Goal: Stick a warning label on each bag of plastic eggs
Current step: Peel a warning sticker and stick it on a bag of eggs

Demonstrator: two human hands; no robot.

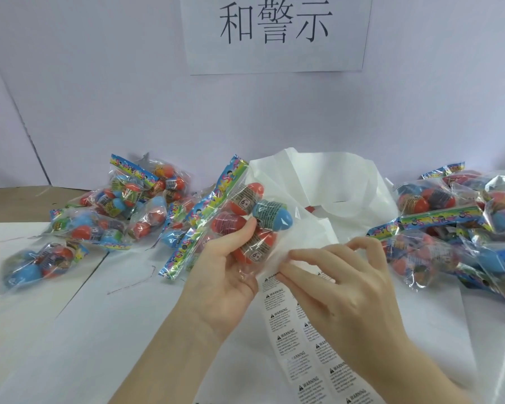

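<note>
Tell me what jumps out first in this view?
The left hand at centre holds up a bag of red and blue eggs, while the right hand picks at the label sheet below it. More bags are heaped left and right; a sign hangs on the wall.

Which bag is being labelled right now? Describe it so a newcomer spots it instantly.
Start at the crumpled white bag in the middle of the table, between the two heaps of egg bags. Just left of it, the left hand grips one egg bag, raised off the table above the label sheet. It is the only bag held; all the others lie in the heaps.
</note>
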